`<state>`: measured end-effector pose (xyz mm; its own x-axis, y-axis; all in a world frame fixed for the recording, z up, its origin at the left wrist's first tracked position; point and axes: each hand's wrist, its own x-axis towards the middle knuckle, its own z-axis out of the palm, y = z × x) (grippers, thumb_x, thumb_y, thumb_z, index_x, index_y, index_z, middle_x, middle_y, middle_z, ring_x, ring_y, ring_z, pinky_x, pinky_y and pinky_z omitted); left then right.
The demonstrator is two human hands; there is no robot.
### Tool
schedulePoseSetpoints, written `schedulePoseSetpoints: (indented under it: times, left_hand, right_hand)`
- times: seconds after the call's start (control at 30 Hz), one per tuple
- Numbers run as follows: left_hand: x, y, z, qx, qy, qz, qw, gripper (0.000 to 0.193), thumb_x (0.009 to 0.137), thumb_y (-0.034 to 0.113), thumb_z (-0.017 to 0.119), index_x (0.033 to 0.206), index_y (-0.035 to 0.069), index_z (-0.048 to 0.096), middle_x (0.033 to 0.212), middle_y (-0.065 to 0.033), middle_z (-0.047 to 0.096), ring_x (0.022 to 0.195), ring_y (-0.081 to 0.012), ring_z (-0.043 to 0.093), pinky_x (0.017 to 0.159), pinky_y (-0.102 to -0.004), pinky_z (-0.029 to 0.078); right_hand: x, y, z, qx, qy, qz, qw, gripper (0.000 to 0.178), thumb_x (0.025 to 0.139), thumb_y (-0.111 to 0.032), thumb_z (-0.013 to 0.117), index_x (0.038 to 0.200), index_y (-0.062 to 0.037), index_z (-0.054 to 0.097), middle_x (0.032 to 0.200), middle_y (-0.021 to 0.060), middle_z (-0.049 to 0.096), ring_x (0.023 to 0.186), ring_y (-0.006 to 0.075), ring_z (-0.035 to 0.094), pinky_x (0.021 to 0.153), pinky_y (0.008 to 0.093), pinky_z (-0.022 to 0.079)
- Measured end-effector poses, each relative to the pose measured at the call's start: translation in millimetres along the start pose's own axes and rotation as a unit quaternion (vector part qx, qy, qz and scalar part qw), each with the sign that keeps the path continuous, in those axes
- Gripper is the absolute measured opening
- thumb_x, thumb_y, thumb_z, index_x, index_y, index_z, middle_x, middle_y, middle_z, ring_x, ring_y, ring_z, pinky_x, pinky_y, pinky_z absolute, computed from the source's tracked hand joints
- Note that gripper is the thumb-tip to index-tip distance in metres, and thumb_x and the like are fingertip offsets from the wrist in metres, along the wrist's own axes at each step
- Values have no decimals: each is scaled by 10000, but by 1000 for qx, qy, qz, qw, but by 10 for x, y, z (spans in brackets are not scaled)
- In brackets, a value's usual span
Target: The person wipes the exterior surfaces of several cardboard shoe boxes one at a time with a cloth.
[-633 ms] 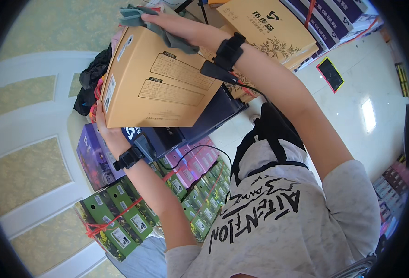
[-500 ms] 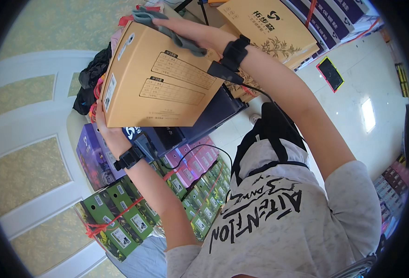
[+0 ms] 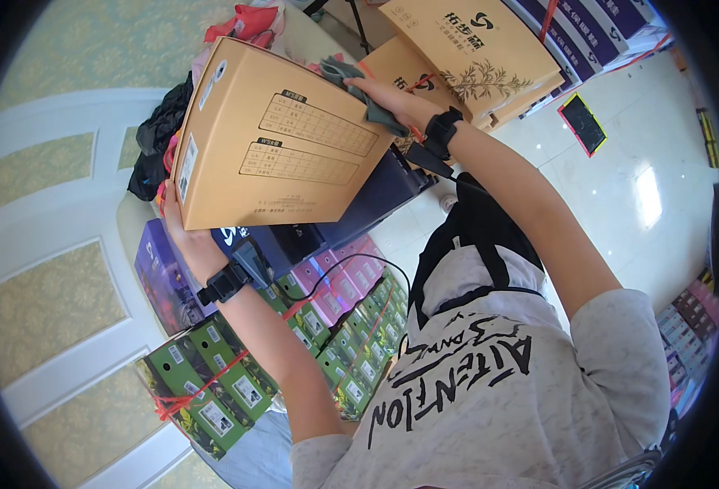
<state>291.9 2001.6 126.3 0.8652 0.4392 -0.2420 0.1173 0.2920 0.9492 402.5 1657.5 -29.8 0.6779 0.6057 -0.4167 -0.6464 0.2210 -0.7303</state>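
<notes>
A tan cardboard box point(image 3: 294, 155) with printed tables on its face stands tilted in front of me. My left hand point(image 3: 184, 232) grips its lower left corner, with the fingers running up along the left side and partly hidden. A grey-green cloth point(image 3: 382, 116) lies along the box's right edge, and my right hand point(image 3: 385, 98) is closed on it there. Under the tan box is a dark blue box point(image 3: 351, 216); whether the tan one rests on it I cannot tell.
Green boxes point(image 3: 221, 383) tied with red string are stacked below, beside pink boxes point(image 3: 347, 281) and a purple box point(image 3: 164, 269). More tan boxes point(image 3: 465, 57) stand at the upper right. Black bags point(image 3: 160, 143) lie at the left, near a panelled wall point(image 3: 58, 301).
My right hand has slid with the cloth from the box's top edge down along its right edge. My left hand still holds the lower left corner, and the box has shifted only slightly.
</notes>
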Motion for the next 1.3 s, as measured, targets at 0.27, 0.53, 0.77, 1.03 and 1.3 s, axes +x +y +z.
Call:
schedulePoseSetpoints:
  times: [0.27, 0.53, 0.77, 1.03, 1.3]
  left_hand:
    - [-77, -6, 115, 23, 29, -4, 999, 477, 930, 331, 406, 1269, -3, 394, 1197, -173, 523, 1022, -274, 566, 851, -369, 475]
    - [-45, 46, 38, 32, 35, -35, 998, 480, 935, 355, 390, 1274, 15, 395, 1193, -159, 531, 1034, -266, 561, 869, -383, 466]
    - [-24, 80, 135, 37, 58, -50, 996, 474, 943, 352, 371, 1279, 19, 387, 1218, -165, 507, 1046, -275, 552, 874, -386, 465]
    - [102, 79, -165, 54, 47, -60, 996, 465, 942, 347, 379, 1286, 34, 376, 1236, -160, 488, 1065, -289, 532, 905, -406, 438]
    - [-82, 75, 72, -10, 40, -51, 998, 483, 945, 351, 364, 1321, 48, 338, 1293, -168, 439, 1123, -315, 489, 946, -435, 400]
  right_hand:
    - [-28, 197, -138, 12, 33, -28, 999, 475, 876, -447, 465, 1177, -80, 488, 1002, 62, 594, 852, 118, 580, 754, 239, 451]
    - [-90, 261, -210, 51, 42, -12, 998, 450, 879, -387, 481, 1203, -77, 439, 1042, 43, 547, 898, 106, 534, 751, 238, 453]
    - [-161, 624, -411, 101, 73, 0, 992, 339, 920, -228, 408, 1232, -96, 431, 991, 33, 560, 835, 110, 550, 698, 251, 473]
    - [-199, 799, -429, 116, 109, 21, 987, 352, 913, -258, 426, 1221, -88, 437, 1013, 61, 564, 868, 137, 549, 756, 279, 460]
    - [-256, 871, -720, 154, 123, 92, 976, 329, 907, -268, 434, 1177, -82, 453, 986, 85, 573, 817, 173, 578, 730, 304, 474]
